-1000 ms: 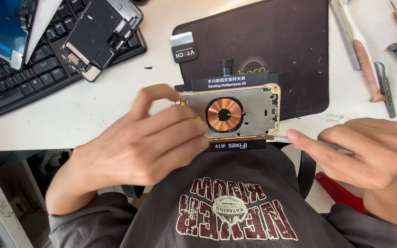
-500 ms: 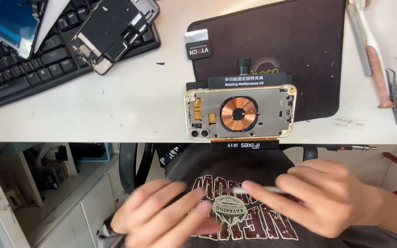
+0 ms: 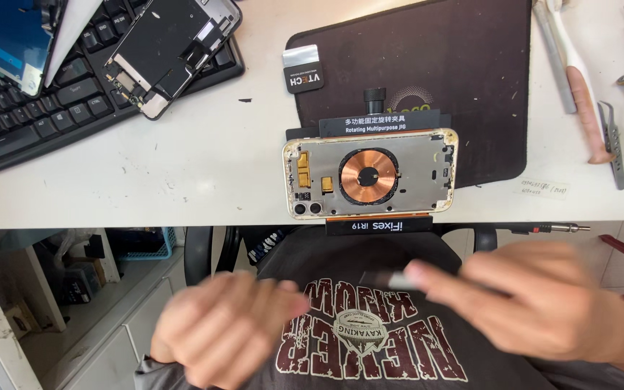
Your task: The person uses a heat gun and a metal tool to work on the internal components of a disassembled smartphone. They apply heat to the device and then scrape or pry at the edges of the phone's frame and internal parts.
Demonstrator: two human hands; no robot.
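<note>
Phone shell [image 3: 370,173] lies crosswise, up-table from both hands. Right hand [image 3: 543,303] nearer, pinching a thin tool [image 3: 391,280]; left hand [image 3: 229,336] blurred, grip can't tell.

Dark grey T-shirt [image 3: 370,318] — maroon and cream chest print, bare hands

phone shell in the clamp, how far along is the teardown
Done: the screen is off and lies on the keyboard, and the phone shell sits opened in the black jig. In hand: the right hand holds a thin tool. Left: the copper coil remains inside.
</note>
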